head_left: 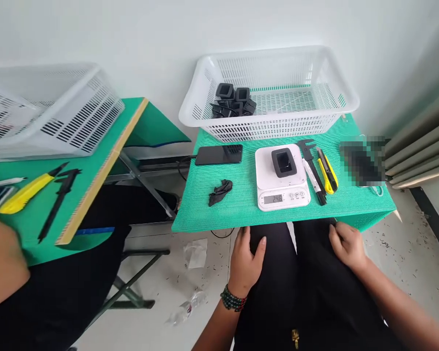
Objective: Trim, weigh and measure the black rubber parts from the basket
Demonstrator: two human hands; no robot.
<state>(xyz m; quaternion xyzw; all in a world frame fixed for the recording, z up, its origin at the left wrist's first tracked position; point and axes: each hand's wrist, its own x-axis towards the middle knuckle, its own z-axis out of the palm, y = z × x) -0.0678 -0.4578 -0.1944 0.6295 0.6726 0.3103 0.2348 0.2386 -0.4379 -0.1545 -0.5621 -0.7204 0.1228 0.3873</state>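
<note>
The left hand (246, 261) lies palm down on the left thigh, open, fingers loosely spread with the thumb apart; the right hand (349, 243) rests on the right thigh, fingers curled, and whether it grips anything I cannot tell. Both are just below the front edge of the tabletop (241, 214). The black square part (284, 163) sits on the plate of the white scale (282, 190), its opening facing up; the display shows the digits 246, any decimal point unclear. Right of the scale, close beside it, lie a black caliper (312, 163), a white marker (313, 180) partly over it, and a yellow cutter (327, 170). Farther right is a pixelated dark object (364, 163) near the side edge. Left of the scale are a phone (218, 154) and, nearer the front, a crumpled black scrap (220, 192). Behind them a white basket (270, 129) spans the back, walling off that side; more black parts (236, 101) are bunched toward its left end. Green cloth shows between scrap and scale, with only a narrow strip between scale and front edge. Past a gap on the left, 1 neighboring table (40, 248) carries a second basket (84, 112), with another person's arm (3, 265) at its front.
</note>
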